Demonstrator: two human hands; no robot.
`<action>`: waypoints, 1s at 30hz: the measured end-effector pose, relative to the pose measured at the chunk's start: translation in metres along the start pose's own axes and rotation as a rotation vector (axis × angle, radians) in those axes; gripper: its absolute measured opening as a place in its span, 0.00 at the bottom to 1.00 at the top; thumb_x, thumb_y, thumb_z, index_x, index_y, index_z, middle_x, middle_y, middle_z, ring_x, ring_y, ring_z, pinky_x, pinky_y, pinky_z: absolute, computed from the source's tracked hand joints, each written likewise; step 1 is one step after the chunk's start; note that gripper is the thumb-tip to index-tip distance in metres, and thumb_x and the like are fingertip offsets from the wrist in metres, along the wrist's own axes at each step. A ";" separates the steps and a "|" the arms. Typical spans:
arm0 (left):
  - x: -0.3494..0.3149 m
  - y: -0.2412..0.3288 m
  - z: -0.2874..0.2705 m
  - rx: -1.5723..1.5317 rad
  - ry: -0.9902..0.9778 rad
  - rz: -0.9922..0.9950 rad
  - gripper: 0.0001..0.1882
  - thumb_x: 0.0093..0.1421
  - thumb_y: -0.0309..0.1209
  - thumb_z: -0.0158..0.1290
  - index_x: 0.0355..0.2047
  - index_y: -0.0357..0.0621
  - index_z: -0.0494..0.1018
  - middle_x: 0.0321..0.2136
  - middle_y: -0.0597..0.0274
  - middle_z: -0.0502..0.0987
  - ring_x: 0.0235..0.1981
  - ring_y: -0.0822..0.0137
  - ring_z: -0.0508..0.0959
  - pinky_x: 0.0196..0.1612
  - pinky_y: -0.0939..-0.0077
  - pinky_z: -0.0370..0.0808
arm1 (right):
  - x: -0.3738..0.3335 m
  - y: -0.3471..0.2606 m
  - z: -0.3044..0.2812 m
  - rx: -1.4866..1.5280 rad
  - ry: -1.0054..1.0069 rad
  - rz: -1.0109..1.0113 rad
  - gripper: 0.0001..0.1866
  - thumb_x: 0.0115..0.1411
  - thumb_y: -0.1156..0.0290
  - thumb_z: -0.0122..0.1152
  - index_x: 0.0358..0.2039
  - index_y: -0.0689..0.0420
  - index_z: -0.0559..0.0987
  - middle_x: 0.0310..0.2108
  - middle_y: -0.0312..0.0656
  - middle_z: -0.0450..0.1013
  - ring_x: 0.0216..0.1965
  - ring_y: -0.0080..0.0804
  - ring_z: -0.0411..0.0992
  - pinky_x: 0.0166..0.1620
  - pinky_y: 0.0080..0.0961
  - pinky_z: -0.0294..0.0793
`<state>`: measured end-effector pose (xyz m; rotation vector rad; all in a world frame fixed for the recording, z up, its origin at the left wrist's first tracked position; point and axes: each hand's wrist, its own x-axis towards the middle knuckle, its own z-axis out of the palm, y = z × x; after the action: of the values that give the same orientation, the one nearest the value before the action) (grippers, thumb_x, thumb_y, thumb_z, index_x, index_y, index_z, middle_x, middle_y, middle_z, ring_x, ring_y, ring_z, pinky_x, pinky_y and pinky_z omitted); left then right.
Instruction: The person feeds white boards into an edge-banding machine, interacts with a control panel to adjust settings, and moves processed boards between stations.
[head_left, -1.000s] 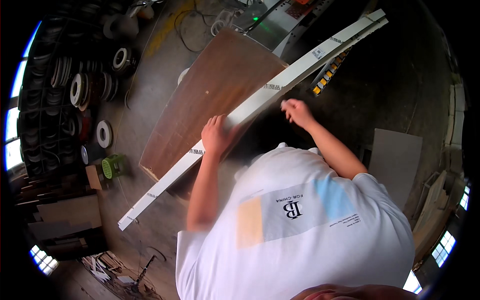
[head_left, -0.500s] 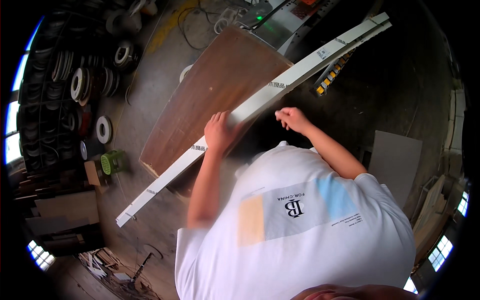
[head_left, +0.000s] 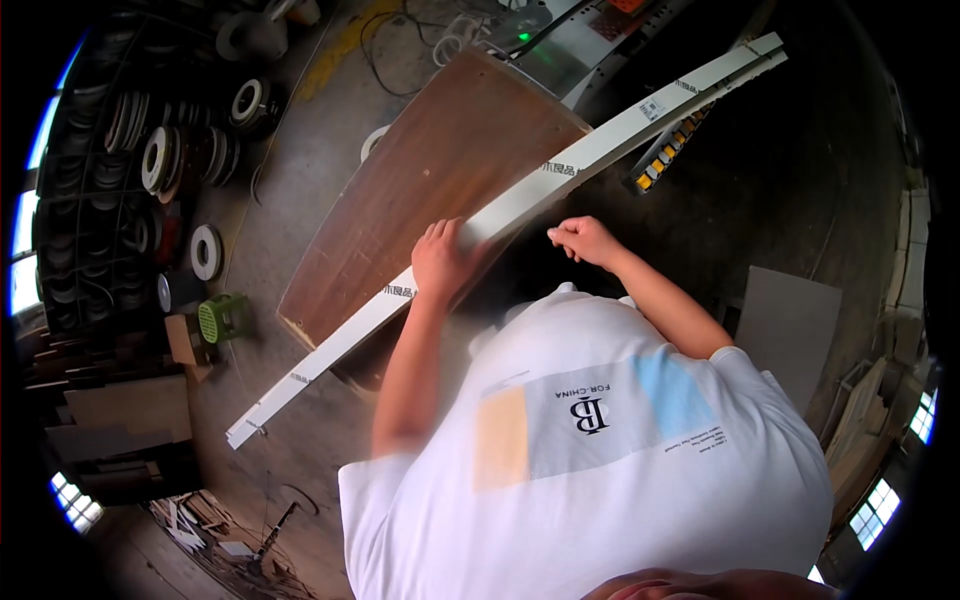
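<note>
Basically, the left hand point(head_left: 440, 262) is wrapped over the long white strip point(head_left: 528, 197), probably to steady it since both ends overhang the brown surface point(head_left: 430, 165) it runs slantwise across, while the right hand point(head_left: 586, 242) hangs loosely curled nearby, can't tell if empty.

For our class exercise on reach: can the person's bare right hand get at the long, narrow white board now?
Probably yes: the bare right hand appears close to the long, narrow white board, with nothing visible between them.
</note>
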<state>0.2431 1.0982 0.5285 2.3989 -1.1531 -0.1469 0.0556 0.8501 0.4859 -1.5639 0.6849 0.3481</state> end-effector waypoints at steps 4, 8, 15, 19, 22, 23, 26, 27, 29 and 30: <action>0.000 0.002 -0.002 0.002 -0.002 0.001 0.27 0.55 0.49 0.66 0.47 0.43 0.78 0.40 0.58 0.81 0.45 0.54 0.80 0.47 0.62 0.77 | 0.023 -0.012 -0.011 0.139 0.298 -0.024 0.23 0.69 0.50 0.58 0.30 0.59 0.80 0.20 0.35 0.73 0.18 0.20 0.69 0.26 0.19 0.69; -0.001 0.002 -0.003 -0.001 -0.018 -0.018 0.27 0.55 0.49 0.66 0.47 0.43 0.78 0.41 0.58 0.81 0.45 0.54 0.80 0.47 0.62 0.77 | 0.025 -0.008 -0.013 0.160 0.302 -0.075 0.18 0.70 0.58 0.57 0.29 0.58 0.79 0.19 0.33 0.71 0.19 0.19 0.67 0.26 0.19 0.67; 0.000 0.002 -0.002 0.007 -0.005 -0.019 0.27 0.54 0.49 0.67 0.47 0.43 0.78 0.41 0.58 0.81 0.45 0.54 0.80 0.48 0.62 0.77 | 0.004 -0.005 0.007 0.037 0.097 -0.011 0.20 0.70 0.53 0.59 0.29 0.57 0.80 0.19 0.34 0.72 0.19 0.19 0.68 0.24 0.18 0.68; 0.001 0.000 0.000 0.007 -0.021 -0.024 0.27 0.54 0.49 0.67 0.47 0.44 0.78 0.41 0.58 0.81 0.46 0.55 0.80 0.48 0.63 0.77 | 0.031 -0.001 -0.030 0.354 0.398 -0.020 0.21 0.71 0.53 0.57 0.34 0.60 0.80 0.20 0.35 0.73 0.17 0.20 0.67 0.24 0.19 0.66; 0.001 0.000 0.001 0.010 -0.015 -0.024 0.27 0.54 0.49 0.67 0.48 0.44 0.78 0.41 0.59 0.81 0.46 0.55 0.80 0.48 0.63 0.77 | 0.036 0.004 -0.034 0.326 0.389 -0.085 0.18 0.69 0.56 0.58 0.31 0.59 0.80 0.19 0.34 0.72 0.18 0.20 0.67 0.23 0.20 0.66; 0.001 -0.001 0.001 0.012 -0.016 -0.029 0.27 0.54 0.49 0.67 0.48 0.44 0.78 0.41 0.59 0.81 0.46 0.55 0.79 0.48 0.62 0.77 | 0.032 0.005 -0.029 0.229 0.300 -0.065 0.18 0.69 0.58 0.59 0.29 0.59 0.80 0.19 0.34 0.72 0.18 0.19 0.68 0.24 0.20 0.67; -0.001 -0.001 0.000 0.005 -0.018 -0.030 0.27 0.54 0.49 0.66 0.48 0.44 0.78 0.41 0.59 0.81 0.46 0.55 0.79 0.48 0.62 0.77 | 0.011 0.001 -0.003 0.090 0.109 -0.010 0.17 0.67 0.58 0.61 0.28 0.58 0.80 0.20 0.34 0.73 0.20 0.19 0.69 0.25 0.18 0.68; 0.000 0.000 0.000 0.005 -0.019 -0.032 0.27 0.54 0.49 0.66 0.48 0.44 0.78 0.41 0.59 0.81 0.46 0.55 0.79 0.48 0.62 0.77 | 0.005 -0.001 0.006 0.051 0.013 0.023 0.17 0.67 0.57 0.62 0.28 0.57 0.80 0.21 0.34 0.74 0.21 0.19 0.70 0.27 0.17 0.69; 0.000 0.000 0.000 -0.005 -0.018 -0.022 0.27 0.54 0.49 0.67 0.48 0.45 0.77 0.41 0.60 0.81 0.47 0.55 0.79 0.49 0.63 0.76 | 0.009 0.004 0.013 0.115 0.048 -0.049 0.17 0.68 0.55 0.62 0.32 0.58 0.81 0.23 0.36 0.76 0.20 0.19 0.70 0.26 0.18 0.69; -0.001 -0.001 -0.001 -0.003 -0.018 -0.026 0.27 0.54 0.49 0.67 0.48 0.45 0.77 0.41 0.60 0.81 0.47 0.55 0.79 0.49 0.63 0.76 | 0.013 -0.003 0.007 0.164 0.093 -0.009 0.18 0.68 0.55 0.62 0.34 0.58 0.81 0.24 0.36 0.77 0.20 0.19 0.69 0.26 0.18 0.69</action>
<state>0.2435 1.0993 0.5286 2.4153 -1.1291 -0.1784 0.0682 0.8541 0.4797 -1.4330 0.7592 0.2077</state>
